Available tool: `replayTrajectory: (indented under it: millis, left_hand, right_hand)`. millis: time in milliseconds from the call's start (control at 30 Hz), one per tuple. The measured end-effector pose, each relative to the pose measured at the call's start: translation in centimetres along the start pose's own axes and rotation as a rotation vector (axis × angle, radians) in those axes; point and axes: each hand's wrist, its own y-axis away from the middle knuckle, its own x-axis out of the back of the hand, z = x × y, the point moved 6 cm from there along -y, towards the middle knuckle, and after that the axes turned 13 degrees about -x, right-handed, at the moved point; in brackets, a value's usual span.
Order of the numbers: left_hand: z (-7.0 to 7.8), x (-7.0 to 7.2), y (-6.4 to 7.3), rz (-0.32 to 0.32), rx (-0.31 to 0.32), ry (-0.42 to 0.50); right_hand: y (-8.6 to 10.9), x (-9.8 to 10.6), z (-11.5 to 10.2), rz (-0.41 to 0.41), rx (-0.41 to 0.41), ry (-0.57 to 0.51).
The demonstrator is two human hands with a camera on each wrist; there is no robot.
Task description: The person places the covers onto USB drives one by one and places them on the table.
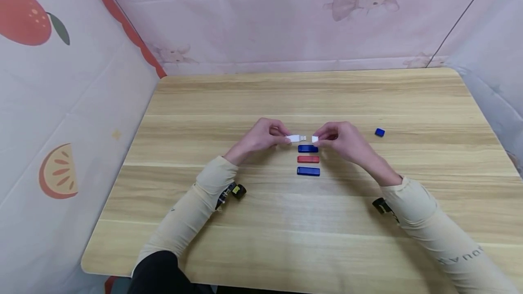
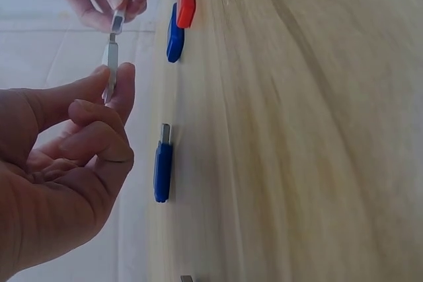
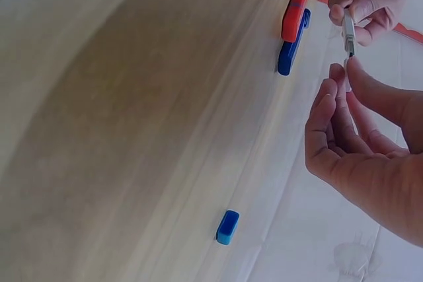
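A white USB stick (image 1: 294, 138) with its metal plug bare is pinched in my left hand (image 1: 261, 136), plug toward the right. Between thumb and fingertips, my right hand (image 1: 345, 139) holds a small white cap (image 1: 314, 139) in line with that plug. In the right wrist view, the plug of the white stick (image 3: 349, 29) comes very near the cap, which the fingers mostly hide. Below the hands lie a blue USB stick (image 1: 308, 149), a red one (image 1: 308, 159) and another blue one (image 1: 308, 171), stacked in a column.
A loose blue cap (image 1: 380, 132) lies right of my right hand. The left wrist view shows an uncapped blue USB stick (image 2: 163, 170) beside my left hand, and a metal plug tip (image 2: 187, 279) at the bottom edge. Wood-grain tabletop (image 1: 269, 230) surrounds everything, with patterned cloth behind.
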Motion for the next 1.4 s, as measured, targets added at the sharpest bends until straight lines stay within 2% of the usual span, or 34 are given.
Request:
replayTrajectory:
  millis: [633, 1400]
  left_hand:
    - [0.3, -1.1, -0.2, -0.053, -0.036, 0.050]
    - [0.5, -1.6, -0.5, -0.041, -0.039, 0.098]
  right_hand:
    - [-0.1, -0.5, -0.3, 0.000, 0.003, -0.007]
    - [-0.1, -0.9, -0.5, -0.010, -0.009, 0.007]
